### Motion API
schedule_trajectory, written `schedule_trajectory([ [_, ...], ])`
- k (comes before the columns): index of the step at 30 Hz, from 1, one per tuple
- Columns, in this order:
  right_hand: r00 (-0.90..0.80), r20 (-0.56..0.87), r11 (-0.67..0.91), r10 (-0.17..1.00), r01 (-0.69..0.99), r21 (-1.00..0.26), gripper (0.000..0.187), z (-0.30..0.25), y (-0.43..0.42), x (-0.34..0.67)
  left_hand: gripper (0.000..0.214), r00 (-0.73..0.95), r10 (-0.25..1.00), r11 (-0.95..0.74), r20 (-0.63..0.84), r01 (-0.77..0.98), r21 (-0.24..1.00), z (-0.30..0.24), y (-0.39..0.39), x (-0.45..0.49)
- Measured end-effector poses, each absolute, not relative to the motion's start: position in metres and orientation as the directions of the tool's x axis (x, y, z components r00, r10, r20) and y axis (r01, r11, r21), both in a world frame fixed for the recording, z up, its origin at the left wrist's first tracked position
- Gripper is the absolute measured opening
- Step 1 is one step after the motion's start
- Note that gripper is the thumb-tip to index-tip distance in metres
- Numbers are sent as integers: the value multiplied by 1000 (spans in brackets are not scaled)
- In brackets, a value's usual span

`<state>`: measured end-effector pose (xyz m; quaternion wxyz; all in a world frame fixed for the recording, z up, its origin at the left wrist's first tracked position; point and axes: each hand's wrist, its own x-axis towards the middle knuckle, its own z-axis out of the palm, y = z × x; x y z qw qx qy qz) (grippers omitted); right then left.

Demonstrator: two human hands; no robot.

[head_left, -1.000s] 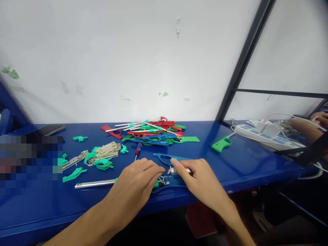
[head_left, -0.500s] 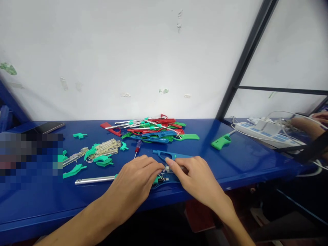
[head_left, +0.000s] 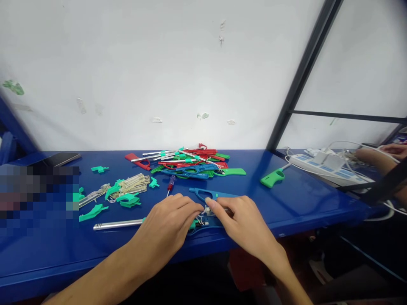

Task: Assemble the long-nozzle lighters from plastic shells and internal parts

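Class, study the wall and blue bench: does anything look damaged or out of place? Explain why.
The white wall looks marred: scattered pale and greenish patches interrupt its plain surface. On the bench, one green lighter lies apart from the jumbled pile.

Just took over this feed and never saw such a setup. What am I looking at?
No machine here, just a person working bare-handed, filmed by one head-worn camera looking forward and down. On the blue table lie a pile of coloured lighter shells, clear plastic parts, turquoise pieces, a screwdriver and, to the right, a green lighter. The right hand holds a small clear part at an opened blue shell. The left hand is at some thin white wires; whether it pinches one is too small to tell.
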<state>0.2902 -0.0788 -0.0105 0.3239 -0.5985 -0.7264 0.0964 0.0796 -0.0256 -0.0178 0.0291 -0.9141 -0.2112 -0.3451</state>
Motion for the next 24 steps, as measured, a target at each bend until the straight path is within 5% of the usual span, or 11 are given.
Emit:
schedule_trajectory([
  [24, -164, 390, 326, 906, 858, -396, 53, -12, -80, 289, 26, 668, 516, -853, 536, 458, 251, -21, -29, 77],
])
